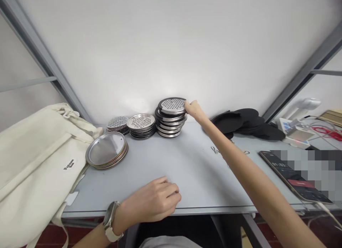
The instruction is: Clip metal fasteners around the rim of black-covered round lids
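My right hand (193, 109) is closed on the right edge of a round grater plate (173, 105). This plate has a perforated metal face and a black rim around part of it, and it is at the top of a tall stack of similar plates (169, 128). My left hand (157, 200) rests near the table's front edge, fingers curled in, with nothing visible in them. Left of the tall stack stand a lower stack of perforated plates (141, 122) and a smaller pile of perforated discs (117, 123). Smooth round metal plates (105, 150) lie stacked nearer the bag.
A cream bag (40, 152) covers the table's left side. Black discs (244, 121) overlap by the back wall on the right. Small metal loops (215, 150) lie before them. A phone (294, 177), white devices and cables (327, 132) occupy the right side.
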The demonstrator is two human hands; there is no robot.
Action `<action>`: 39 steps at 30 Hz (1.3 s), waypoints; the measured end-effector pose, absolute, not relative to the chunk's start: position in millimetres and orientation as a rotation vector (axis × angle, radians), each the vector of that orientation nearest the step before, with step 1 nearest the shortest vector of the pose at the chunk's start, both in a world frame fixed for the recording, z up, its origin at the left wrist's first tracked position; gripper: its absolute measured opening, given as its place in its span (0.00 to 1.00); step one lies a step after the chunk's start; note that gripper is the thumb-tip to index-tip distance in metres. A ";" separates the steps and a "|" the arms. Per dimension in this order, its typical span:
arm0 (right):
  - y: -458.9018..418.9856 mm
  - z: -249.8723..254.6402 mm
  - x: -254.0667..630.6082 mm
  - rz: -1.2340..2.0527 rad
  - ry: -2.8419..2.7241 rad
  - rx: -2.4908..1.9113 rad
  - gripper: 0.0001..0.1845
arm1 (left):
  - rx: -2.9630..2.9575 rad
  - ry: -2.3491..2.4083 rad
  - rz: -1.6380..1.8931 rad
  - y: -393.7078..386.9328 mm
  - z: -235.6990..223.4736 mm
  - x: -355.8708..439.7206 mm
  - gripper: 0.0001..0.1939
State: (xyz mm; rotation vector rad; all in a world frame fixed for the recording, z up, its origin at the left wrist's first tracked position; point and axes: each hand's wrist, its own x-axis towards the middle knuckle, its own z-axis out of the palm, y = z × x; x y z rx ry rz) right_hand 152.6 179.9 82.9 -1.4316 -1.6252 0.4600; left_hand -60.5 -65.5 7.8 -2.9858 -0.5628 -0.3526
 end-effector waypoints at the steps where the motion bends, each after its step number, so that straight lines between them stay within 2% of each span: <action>1: 178.4 81.7 152.6 0.449 -1.597 -1.479 0.11 | -2.988 -0.563 -0.355 -65.1 6.7 -60.0 0.06; 12: 166.6 88.3 135.2 0.465 -1.550 -1.673 0.13 | -2.977 -0.628 -0.470 -62.1 6.0 -66.8 0.06; 20: 143.4 80.1 145.0 0.418 -1.575 -1.630 0.20 | -2.560 -1.198 -0.783 -51.3 24.7 -129.2 0.08; 27: 103.4 43.1 177.9 0.228 -1.747 -1.367 0.16 | -2.160 -1.632 -0.606 -42.1 18.2 -196.6 0.14; 33: 85.0 3.4 188.3 0.225 -1.976 -1.248 0.13 | -2.250 -1.741 -0.485 -36.4 17.6 -218.0 0.12; 39: 82.5 -5.7 177.0 0.226 -2.105 -1.207 0.13 | -2.226 -1.740 -0.458 -32.7 28.6 -216.5 0.12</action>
